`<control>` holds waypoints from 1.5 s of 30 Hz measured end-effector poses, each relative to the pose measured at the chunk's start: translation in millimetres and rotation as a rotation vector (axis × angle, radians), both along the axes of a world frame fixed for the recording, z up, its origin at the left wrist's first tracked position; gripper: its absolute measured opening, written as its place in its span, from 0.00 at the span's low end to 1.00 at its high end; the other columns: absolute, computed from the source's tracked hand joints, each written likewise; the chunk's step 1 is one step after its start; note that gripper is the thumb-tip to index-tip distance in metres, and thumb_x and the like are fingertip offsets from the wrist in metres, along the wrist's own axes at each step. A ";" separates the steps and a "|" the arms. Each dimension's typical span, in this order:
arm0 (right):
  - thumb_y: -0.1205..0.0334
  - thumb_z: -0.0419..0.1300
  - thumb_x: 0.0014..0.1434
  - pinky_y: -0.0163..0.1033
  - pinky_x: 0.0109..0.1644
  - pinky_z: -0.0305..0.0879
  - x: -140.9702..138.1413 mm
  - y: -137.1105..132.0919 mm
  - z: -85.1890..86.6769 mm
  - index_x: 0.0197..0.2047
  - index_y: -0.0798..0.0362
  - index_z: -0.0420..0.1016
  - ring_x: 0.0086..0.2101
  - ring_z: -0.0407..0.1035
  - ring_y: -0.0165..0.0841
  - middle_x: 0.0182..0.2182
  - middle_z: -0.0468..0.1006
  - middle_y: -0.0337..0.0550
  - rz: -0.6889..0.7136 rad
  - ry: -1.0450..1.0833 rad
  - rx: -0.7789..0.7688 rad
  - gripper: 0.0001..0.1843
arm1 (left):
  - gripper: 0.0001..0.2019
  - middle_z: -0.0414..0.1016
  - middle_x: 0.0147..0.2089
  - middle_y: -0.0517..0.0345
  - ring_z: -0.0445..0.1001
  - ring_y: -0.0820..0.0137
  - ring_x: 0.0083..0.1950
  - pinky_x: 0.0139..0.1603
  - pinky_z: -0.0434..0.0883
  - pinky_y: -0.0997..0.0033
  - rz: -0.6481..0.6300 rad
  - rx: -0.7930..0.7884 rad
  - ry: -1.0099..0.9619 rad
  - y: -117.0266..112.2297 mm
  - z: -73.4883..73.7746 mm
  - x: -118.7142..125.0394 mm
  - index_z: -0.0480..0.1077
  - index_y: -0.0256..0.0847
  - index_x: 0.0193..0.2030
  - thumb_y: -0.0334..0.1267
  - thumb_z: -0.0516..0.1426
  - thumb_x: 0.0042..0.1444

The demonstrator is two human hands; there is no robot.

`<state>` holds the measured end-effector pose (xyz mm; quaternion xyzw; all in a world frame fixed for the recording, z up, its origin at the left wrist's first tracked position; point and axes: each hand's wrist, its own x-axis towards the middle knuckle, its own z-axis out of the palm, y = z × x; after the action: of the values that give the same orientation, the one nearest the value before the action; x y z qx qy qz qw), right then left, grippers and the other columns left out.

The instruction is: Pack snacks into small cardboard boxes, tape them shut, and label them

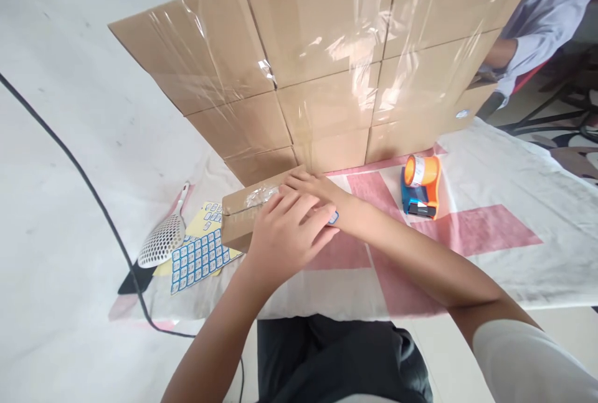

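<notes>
A small taped cardboard box (pixel 237 232) lies on the table before me, its right end hidden behind my hands. My right hand (pixel 317 186) reaches in from the right and rests with fingers stretched over the box's top. My left hand (pixel 283 232) is in front of the box, partly covering the right hand. At its thumb and forefinger a small blue-edged sticker (pixel 333 217) shows beside the right wrist, apparently pinched. Left of the box is a sheet of blue-edged stickers (pixel 199 260), partly over a yellow backing sheet (pixel 205 219).
Behind the box rises a tall wall of taped cartons (pixel 327 104). An orange-and-blue tape dispenser (pixel 421 188) stands right of my arm. A white slotted skimmer (pixel 163 241) and a black cable (pixel 84 172) are at left. Another person's sleeve (pixel 544 35) shows behind the cartons.
</notes>
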<state>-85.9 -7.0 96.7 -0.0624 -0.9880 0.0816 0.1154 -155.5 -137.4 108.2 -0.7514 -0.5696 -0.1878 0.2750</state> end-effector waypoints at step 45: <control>0.69 0.64 0.56 0.35 0.40 0.66 18.9 98.3 -54.1 0.46 0.54 0.71 0.40 0.72 0.32 0.47 0.78 0.46 0.127 0.122 -0.850 0.14 | 0.12 0.80 0.58 0.57 0.76 0.56 0.58 0.67 0.66 0.46 0.257 -0.120 -0.381 -1.5 -39.3 -54.9 0.82 0.54 0.50 0.48 0.61 0.63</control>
<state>-67.1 91.3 42.6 -0.0387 -0.8597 0.4917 0.1325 -210.4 -138.9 68.9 -0.6387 -0.7123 -0.2556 0.1389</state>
